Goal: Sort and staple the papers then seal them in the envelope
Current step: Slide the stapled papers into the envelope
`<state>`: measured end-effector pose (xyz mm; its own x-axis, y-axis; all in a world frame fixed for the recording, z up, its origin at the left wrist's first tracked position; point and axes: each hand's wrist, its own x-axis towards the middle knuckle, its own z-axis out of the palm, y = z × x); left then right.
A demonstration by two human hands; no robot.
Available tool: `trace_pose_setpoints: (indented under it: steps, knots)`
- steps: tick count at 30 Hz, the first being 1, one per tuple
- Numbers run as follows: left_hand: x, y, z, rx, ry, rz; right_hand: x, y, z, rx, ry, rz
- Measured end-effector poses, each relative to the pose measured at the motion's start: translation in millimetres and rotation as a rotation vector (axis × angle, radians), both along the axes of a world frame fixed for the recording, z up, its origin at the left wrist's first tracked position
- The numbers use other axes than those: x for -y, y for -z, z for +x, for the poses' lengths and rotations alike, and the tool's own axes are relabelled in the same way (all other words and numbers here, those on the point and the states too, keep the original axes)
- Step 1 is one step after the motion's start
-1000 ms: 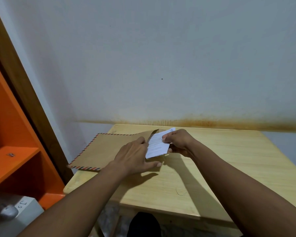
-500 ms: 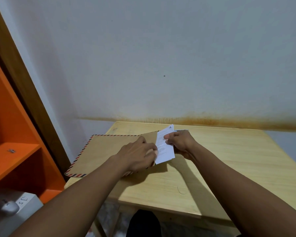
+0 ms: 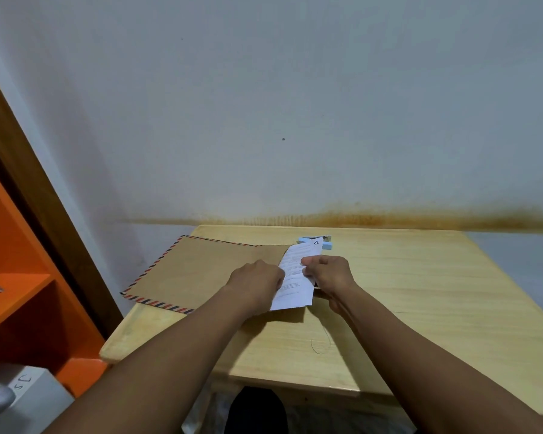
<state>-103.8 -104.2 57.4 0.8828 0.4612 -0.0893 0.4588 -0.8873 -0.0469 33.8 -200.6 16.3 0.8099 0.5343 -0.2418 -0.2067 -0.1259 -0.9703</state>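
Pale wooden surface (image 3: 405,296), grain visible, set against a white wall with a rust-coloured stain band. Brown kraft envelope (image 3: 201,270), flat, rectangular, red-and-dark striped border, lies at the surface's left rear, one corner overhanging the edge. White printed papers (image 3: 295,277) sit partly inside the envelope's open right end. Left hand (image 3: 254,285) palm-down, fingers curled, pressing the envelope at its mouth; whether it grips anything, cannot tell. Right hand (image 3: 328,272) pinches the papers' right edge. Light-blue stapler (image 3: 322,242) just behind the papers. Both forearms extended.
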Motion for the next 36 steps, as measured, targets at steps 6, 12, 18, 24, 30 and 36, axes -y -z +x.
trace_pose_setpoints:
  steps: [6, 12, 18, 24, 30, 36]
  knots:
    - [-2.4, -1.4, -9.4, 0.026, -0.069, 0.046, -9.8, 5.6, -4.7, 0.052, -0.008, -0.036]
    - [-8.4, -11.9, -19.0, 0.106, -0.035, 0.026, -18.8, 3.5, -5.1, 0.112, -0.039, -0.04]
    - [-10.9, -17.0, -23.8, 0.168, 0.079, 0.0, -27.6, -14.1, -11.5, 0.257, -0.304, -0.213]
    - [-17.6, -16.9, -30.2, 0.223, 0.043, -0.017, -26.6, -37.0, -5.1, 0.211, -0.535, -0.322]
    - [-22.0, -21.4, -32.9, 0.216, 0.023, 0.086, -33.9, -52.0, -2.8, 0.19, -0.522, -0.288]
    - [-18.0, -25.2, -38.8, 0.283, 0.015, 0.095, -43.1, -51.4, -7.0, 0.198, -0.492, -0.278]
